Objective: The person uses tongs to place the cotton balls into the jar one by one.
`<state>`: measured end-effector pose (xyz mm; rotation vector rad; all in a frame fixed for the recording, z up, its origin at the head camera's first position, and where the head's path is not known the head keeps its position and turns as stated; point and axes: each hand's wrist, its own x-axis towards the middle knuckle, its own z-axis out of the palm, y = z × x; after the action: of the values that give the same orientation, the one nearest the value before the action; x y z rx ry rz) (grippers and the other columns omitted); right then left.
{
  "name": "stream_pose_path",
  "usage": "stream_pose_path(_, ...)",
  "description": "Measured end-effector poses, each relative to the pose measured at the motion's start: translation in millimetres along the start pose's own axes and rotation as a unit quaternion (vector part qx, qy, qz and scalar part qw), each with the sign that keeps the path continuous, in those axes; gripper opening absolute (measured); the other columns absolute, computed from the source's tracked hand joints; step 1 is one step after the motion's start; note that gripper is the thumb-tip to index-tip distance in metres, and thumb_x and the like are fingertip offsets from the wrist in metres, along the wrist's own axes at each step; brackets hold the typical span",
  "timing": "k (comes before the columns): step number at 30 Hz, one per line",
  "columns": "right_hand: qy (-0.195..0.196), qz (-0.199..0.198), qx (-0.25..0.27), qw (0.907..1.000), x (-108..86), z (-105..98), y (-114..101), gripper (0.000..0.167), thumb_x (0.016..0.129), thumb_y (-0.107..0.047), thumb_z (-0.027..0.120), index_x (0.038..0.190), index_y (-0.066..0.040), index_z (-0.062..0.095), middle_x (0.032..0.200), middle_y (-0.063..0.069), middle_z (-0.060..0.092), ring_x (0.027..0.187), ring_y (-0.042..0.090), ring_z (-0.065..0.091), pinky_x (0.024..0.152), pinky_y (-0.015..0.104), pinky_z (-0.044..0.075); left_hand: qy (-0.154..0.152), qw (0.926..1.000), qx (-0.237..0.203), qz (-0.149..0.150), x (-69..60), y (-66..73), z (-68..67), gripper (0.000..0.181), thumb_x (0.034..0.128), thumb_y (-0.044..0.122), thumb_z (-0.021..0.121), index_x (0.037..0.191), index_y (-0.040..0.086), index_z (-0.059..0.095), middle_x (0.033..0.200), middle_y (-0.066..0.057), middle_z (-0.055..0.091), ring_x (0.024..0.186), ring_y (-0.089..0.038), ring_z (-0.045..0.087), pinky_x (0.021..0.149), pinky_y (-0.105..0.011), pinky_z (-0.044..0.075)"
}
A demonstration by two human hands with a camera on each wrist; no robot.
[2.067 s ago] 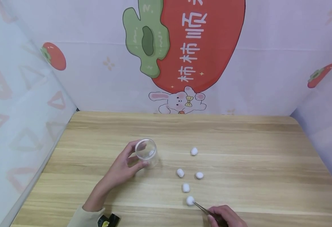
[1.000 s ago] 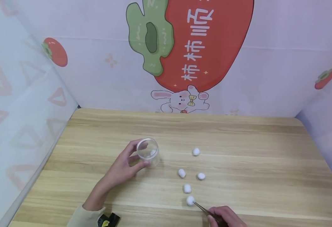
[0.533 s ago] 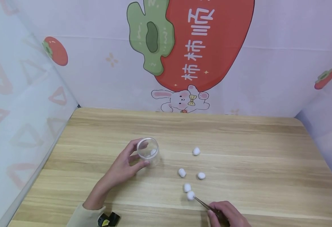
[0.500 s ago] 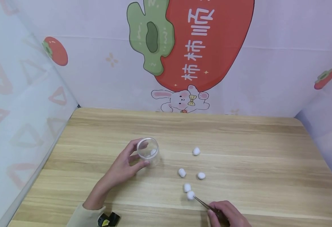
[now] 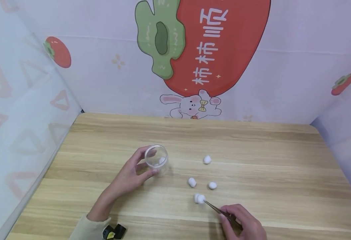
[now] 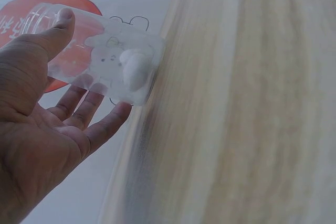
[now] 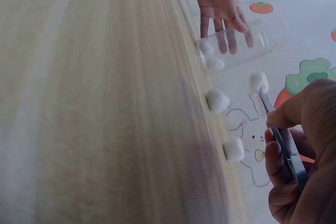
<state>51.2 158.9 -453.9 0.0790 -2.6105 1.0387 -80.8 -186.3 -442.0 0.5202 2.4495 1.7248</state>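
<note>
My left hand (image 5: 133,173) holds a clear round jar (image 5: 156,156) upright on the table, thumb on one side and fingers on the other. A white cotton ball (image 6: 135,69) lies at the jar's bottom. Pinched in my right hand (image 5: 243,222) are metal tweezers (image 5: 215,208). Their tips grip a cotton ball (image 7: 258,82), which the right wrist view shows raised off the table. From the head it overlaps another cotton ball (image 5: 196,198) on the table. Loose cotton balls (image 5: 192,182) also lie farther back, one (image 5: 212,185) to the right and one (image 5: 207,159) behind.
The wooden table (image 5: 268,160) meets a printed cloth wall (image 5: 109,83) at the back and more cloth at both sides. A black device (image 5: 114,231) sits at the left sleeve (image 5: 89,228).
My right hand has lifted the cotton ball with the tweezers and moved it forward, away from the near edge. The left hand and jar have stayed in place.
</note>
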Motion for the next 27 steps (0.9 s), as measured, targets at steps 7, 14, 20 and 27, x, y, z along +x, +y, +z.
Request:
stream_pose_path(7,0.003,-0.025,0.033,0.9991,10.8,-3.4,0.4,0.036,0.075,0.001,0.090,0.093,-0.027,0.077,0.087,-0.010,0.075,0.079,-0.005,0.061,0.067,0.005,0.047,-0.003,0.9999,0.009,-0.009,1.5,2.2,0.9,0.072,0.0910,0.019,0.085,0.152,0.020,0.046,0.154,-0.007,0.057,0.148,-0.033,0.052,0.114,-0.044,0.058)
stream_pose_path(14,0.024,-0.086,0.057,0.9944,24.4,-4.2,4.1,0.040,0.073,0.009,0.087,0.095,-0.023,0.077,0.088,-0.015,0.073,0.077,-0.004,0.059,0.063,0.008,0.045,0.002,0.9999,0.009,-0.012,-0.6,1.4,0.4,0.072,0.0902,0.018,0.086,0.151,0.021,0.047,0.153,-0.009,0.057,0.147,-0.033,0.053,0.113,-0.044,0.058)
stream_pose_path(20,0.022,-0.118,0.073,0.9901,35.9,-5.2,2.4,0.039,0.075,0.008,0.086,0.098,-0.023,0.077,0.088,-0.012,0.073,0.078,-0.005,0.060,0.066,0.007,0.048,0.005,0.9999,0.009,-0.008,-1.7,1.9,-0.6,0.072,0.0902,0.016,0.086,0.151,0.021,0.047,0.153,-0.011,0.057,0.147,-0.033,0.053,0.113,-0.045,0.058)
stream_pose_path(27,-0.007,-0.121,0.066,0.9905,45.4,-7.0,-3.1,0.039,0.078,0.007,0.085,0.101,-0.024,0.076,0.091,-0.016,0.072,0.081,-0.005,0.061,0.073,0.006,0.051,0.003,1.0000,0.007,-0.004,-1.0,1.6,-0.4,0.072,0.0902,0.016,0.086,0.151,0.019,0.047,0.153,-0.013,0.057,0.146,-0.034,0.054,0.112,-0.045,0.059)
